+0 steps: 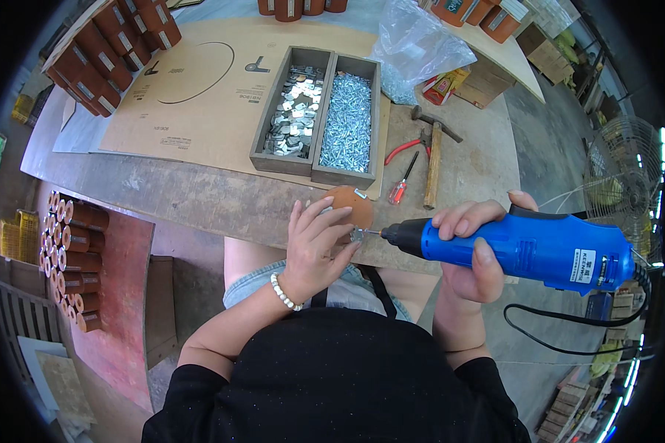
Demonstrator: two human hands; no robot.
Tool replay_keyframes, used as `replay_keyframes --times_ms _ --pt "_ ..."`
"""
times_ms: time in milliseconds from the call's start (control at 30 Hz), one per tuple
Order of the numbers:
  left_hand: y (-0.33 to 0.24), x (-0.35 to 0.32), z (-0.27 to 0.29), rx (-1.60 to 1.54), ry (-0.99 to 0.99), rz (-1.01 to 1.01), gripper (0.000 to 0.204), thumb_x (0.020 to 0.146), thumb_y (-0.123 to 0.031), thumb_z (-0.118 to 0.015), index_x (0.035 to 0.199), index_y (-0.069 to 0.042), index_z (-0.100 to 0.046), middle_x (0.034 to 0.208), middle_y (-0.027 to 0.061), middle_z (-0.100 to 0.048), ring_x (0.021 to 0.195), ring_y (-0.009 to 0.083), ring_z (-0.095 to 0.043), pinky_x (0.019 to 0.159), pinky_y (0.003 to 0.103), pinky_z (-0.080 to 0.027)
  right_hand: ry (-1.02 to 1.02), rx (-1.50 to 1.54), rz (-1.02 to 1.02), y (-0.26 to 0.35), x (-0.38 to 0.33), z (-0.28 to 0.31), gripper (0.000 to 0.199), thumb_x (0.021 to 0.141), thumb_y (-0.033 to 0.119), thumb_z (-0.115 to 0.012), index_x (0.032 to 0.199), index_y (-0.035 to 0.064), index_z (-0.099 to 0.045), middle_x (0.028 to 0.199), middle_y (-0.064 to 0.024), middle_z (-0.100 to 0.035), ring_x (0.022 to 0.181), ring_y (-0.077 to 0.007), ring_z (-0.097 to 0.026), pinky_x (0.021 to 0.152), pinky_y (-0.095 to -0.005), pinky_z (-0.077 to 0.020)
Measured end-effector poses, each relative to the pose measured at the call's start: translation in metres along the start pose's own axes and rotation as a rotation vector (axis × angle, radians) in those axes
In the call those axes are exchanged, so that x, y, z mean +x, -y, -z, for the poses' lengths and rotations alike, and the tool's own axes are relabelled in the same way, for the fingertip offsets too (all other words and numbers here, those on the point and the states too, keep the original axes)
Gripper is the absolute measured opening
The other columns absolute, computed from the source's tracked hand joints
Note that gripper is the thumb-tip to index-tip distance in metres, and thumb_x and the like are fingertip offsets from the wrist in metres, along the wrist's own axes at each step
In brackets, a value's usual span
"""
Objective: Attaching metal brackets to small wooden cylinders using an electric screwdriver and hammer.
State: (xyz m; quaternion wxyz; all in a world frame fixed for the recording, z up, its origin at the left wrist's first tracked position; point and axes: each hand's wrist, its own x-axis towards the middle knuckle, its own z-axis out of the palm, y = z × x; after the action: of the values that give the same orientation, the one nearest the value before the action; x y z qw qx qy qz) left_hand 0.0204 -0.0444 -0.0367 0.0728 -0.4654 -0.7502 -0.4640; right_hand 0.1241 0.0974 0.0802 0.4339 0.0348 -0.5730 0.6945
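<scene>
In my right hand (474,255) is a blue corded electric screwdriver (543,247), held level with its bit pointing left. My left hand (314,251) is closed around a round-ended brown piece (358,212) at the table's near edge. A small metal tab (360,194) sits on that piece's far rim. The bit's tip reaches a small shiny metal part by my left thumb and fingertips. Whether a screw is on the bit is too small to tell. Beyond my hands, one wooden box holds metal tabs (297,107) and its neighbour holds silvery screws (346,111).
Right of the boxes lie a hammer (434,159), red-handled pliers (406,148) and a small screwdriver (403,183). A clear plastic bag (417,44) sits behind them. Brown cylinders (100,63) are stacked at the far left, more (77,258) on a lower red surface. A fan (621,170) stands right.
</scene>
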Motion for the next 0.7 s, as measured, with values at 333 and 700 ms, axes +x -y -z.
replay_keyframes --times_ms 333,700 --pt "0.001 -0.001 -0.002 -0.049 -0.032 -0.011 0.023 0.063 -0.007 -0.074 0.085 -0.006 -0.066 0.104 0.0068 -0.063 0.115 0.0289 -0.048 0.1 0.049 -0.031 0.155 -0.125 -0.013 -0.01 0.003 -0.008 0.059 0.078 0.003 -0.061 0.124 0.0073 -0.025 0.082 -0.0104 -0.056 0.075 -0.0217 -0.058 0.077 -0.0404 -0.0483" --pt "0.006 -0.002 -0.005 -0.199 -0.057 -0.018 0.026 0.061 -0.002 -0.075 0.086 -0.002 -0.065 0.103 0.0105 -0.063 0.113 0.0322 -0.049 0.094 0.043 -0.04 0.223 -0.149 -0.019 -0.016 0.005 -0.012 0.059 0.075 -0.004 -0.058 0.123 0.0045 -0.025 0.081 -0.0108 -0.056 0.075 -0.0214 -0.059 0.076 -0.0382 -0.0489"
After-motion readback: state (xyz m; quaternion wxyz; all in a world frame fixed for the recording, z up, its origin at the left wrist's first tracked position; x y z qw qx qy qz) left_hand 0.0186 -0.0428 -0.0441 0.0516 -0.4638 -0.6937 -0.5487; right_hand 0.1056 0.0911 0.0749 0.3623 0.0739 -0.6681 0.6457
